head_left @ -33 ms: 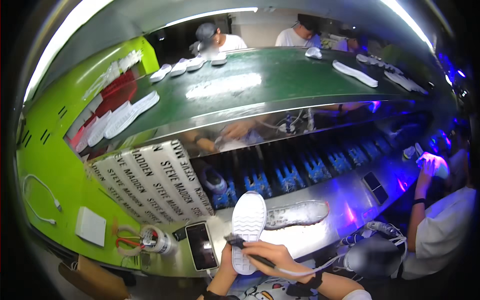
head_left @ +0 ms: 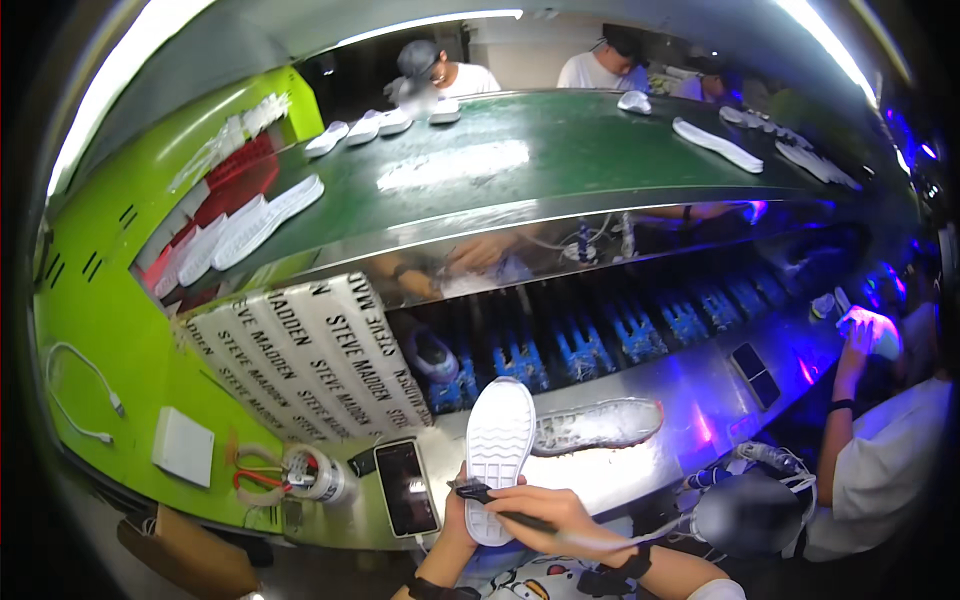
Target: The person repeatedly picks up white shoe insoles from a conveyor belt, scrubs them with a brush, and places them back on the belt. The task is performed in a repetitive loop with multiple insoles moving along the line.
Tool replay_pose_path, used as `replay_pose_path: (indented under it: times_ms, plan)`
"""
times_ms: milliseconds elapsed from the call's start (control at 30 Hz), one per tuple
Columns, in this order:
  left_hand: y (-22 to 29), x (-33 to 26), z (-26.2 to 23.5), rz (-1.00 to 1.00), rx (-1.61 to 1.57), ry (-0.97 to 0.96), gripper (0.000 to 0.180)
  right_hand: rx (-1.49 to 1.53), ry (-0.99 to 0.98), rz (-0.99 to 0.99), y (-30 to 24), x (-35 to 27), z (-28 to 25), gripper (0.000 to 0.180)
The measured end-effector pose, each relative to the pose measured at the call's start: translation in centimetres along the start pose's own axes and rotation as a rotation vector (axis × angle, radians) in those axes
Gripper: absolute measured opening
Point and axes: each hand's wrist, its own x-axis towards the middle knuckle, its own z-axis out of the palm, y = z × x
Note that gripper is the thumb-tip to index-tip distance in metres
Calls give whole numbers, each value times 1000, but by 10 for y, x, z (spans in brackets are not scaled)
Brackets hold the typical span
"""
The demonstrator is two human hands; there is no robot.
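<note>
A white shoe sole [head_left: 502,425] stands nearly upright before me, its grooved face showing. My left hand [head_left: 456,522] is closed round its lower left edge; part of those fingers is hidden behind the sole. In my right hand [head_left: 552,512] is a dark-handled brush [head_left: 474,490], its black bristles over the lower left of the sole. Whether the bristles touch the surface I cannot tell. Just right of the upright sole, a greyish-white sole [head_left: 600,426] lies on the metal bench [head_left: 590,470].
Left of my hands are a phone [head_left: 407,490], tape rolls [head_left: 318,476] and a printed box [head_left: 300,360]. Several white soles rest on the green conveyor belt [head_left: 480,215]. Blue racks [head_left: 585,350] stand behind the bench. A co-worker's arm [head_left: 842,400] is at the right.
The brush head has shifted slightly lower and farther onto the sole. The whole view has moved a little; both hands keep their holds.
</note>
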Motion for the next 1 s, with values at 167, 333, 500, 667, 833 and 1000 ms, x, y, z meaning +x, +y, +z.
replay_pose_path:
  times_ms: [167, 333, 500, 667, 833, 1000]
  plan:
    - [3, 8, 15, 63, 104, 264, 57, 70, 160, 124, 2, 9, 1, 23]
    - [23, 19, 13, 43, 67, -148, 61, 254, -78, 354, -17, 14, -12, 26]
    - [46, 28, 35, -188, 260, -68, 62, 240, -426, 154, -12, 26, -36, 26]
    - [53, 56, 58, -449, 642, -26, 43, 135, -479, 109, -16, 30, -51, 24]
    - [42, 83, 65, -881, 1083, 4, 46, -126, -498, -125, -23, 36, -78, 26]
    - [62, 74, 48, -981, 421, 23, 51, -3, -409, -75, -15, 13, -102, 27]
